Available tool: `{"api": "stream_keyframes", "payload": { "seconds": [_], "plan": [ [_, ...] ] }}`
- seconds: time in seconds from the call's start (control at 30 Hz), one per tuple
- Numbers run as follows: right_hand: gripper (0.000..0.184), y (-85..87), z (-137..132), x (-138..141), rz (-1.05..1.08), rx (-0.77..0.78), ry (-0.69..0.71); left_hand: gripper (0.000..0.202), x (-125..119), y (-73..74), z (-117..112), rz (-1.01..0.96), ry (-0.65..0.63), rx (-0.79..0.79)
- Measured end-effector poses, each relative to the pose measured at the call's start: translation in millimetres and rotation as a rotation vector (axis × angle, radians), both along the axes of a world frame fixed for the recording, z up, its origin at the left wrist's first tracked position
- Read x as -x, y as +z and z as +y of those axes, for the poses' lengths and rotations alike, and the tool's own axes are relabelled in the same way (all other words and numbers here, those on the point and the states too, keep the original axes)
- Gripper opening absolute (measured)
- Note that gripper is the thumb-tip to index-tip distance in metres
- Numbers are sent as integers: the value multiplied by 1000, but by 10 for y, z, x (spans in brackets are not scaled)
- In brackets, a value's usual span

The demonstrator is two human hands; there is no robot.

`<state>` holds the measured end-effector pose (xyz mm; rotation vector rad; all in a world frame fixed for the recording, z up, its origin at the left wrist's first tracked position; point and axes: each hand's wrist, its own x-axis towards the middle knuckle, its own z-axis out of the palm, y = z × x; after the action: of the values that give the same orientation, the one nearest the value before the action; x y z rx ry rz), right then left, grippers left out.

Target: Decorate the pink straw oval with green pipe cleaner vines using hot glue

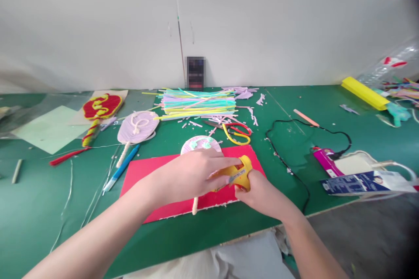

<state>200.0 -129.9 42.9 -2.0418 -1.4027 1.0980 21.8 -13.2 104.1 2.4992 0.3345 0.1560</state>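
Observation:
My left hand lies curled over a round pink disc craft with pale green shapes on it. The disc's white stick pokes out under the palm. The disc rests on a red card on the green table. My right hand is closed around a yellow-handled tool, held against my left fingertips at the disc's right side. What the tool's tip touches is hidden by my left fingers.
A pile of coloured straws lies behind, with red-and-yellow scissors in front of it. At left are a pink oval craft, a red-and-yellow craft and a blue pen. A black cable, a purple device and a printed carton are at right.

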Motion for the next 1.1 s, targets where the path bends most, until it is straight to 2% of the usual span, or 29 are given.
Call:
{"api": "stream_keyframes", "payload": {
  "seconds": [0.13,0.27,0.4,0.87,1.1],
  "plan": [
    [9,60,8,33,9,19,-2,35,-5,1,15,-20,-6,-17],
    [29,115,27,42,114,20,14,33,-22,-2,49,-35,-11,-42],
    [43,74,35,17,222,25,32,32,-27,-41,94,-50,-30,-34],
    [57,-107,9,11,281,-9,-10,31,-45,-103,92,-88,-34,31],
    [54,-157,23,38,300,-41,0,30,-67,-124,100,-98,-36,37]
  ]
}}
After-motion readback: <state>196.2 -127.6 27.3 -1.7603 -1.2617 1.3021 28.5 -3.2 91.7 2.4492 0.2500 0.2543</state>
